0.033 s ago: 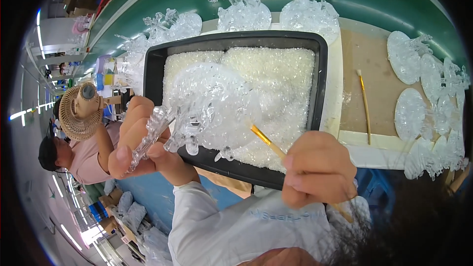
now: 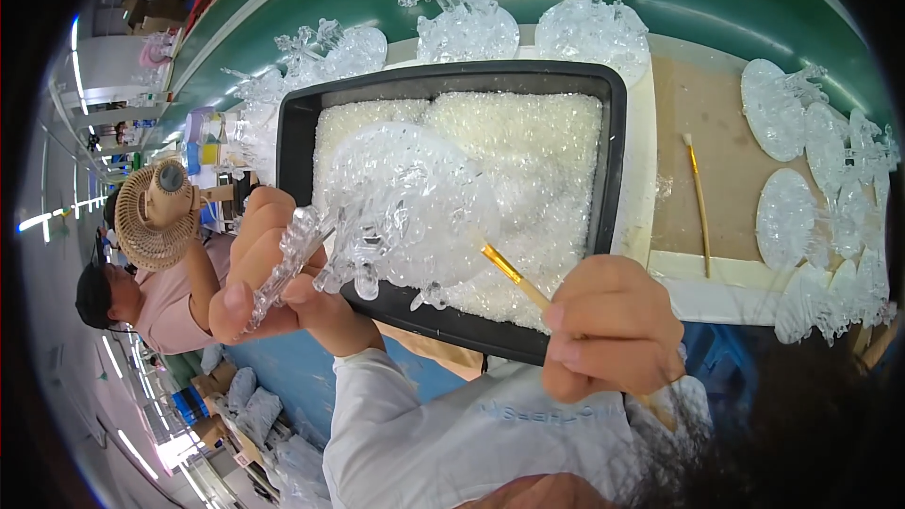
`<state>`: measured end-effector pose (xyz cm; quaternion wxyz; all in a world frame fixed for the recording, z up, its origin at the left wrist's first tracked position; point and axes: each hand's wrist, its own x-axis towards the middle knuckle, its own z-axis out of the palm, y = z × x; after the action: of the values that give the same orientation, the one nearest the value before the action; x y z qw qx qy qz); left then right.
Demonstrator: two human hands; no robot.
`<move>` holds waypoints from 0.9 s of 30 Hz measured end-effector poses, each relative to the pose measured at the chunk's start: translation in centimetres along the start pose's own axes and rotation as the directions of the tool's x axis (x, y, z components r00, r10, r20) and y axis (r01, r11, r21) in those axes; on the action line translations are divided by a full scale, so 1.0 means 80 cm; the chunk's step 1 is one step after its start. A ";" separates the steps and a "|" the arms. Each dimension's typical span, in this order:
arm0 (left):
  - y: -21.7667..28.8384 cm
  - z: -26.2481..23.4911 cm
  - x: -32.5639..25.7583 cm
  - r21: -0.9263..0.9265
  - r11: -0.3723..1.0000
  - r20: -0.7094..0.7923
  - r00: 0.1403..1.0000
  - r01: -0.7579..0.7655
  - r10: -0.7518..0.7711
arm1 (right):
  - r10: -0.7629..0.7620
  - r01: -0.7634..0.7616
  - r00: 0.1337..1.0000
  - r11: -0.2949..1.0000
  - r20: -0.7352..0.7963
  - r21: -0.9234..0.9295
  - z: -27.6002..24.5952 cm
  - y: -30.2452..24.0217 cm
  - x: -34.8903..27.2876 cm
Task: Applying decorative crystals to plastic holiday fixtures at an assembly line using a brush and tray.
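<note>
My left hand is closed round the cross end of a clear plastic cross ornament. Its round, frosted-looking disc hangs tilted over a black tray of white glittering granules. In my right hand is a thin paintbrush with a gold ferrule, gripped between thumb and fingers. The brush tip points at the disc's lower right edge; whether it touches cannot be made out. Part of the cross is hidden behind my left fingers.
Similar clear ornaments stand along the far side, and several more lie at the right. A second paintbrush rests on a brown board. To the left are a beige fan and another person.
</note>
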<state>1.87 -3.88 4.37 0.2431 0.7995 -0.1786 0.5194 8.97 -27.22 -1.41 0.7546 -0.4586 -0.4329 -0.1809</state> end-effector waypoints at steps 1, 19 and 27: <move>-0.001 0.003 0.002 0.005 1.000 -0.019 1.000 0.006 -0.006 | -0.028 0.028 1.000 1.000 -0.009 0.010 -0.002 0.001 0.000; -0.014 0.005 0.028 0.040 0.909 -0.043 0.910 0.415 -0.413 | -0.220 0.219 0.975 0.970 0.001 0.105 -0.030 -0.008 0.006; -0.141 0.222 0.185 0.030 0.942 0.327 0.888 0.333 -0.325 | -0.261 0.258 0.949 0.965 -0.179 -0.040 -0.066 -0.005 0.001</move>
<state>27.05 -5.37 9.58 0.3051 0.8898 -0.0854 0.3283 11.31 -31.86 -2.23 0.7571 -0.3853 -0.4171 -0.3232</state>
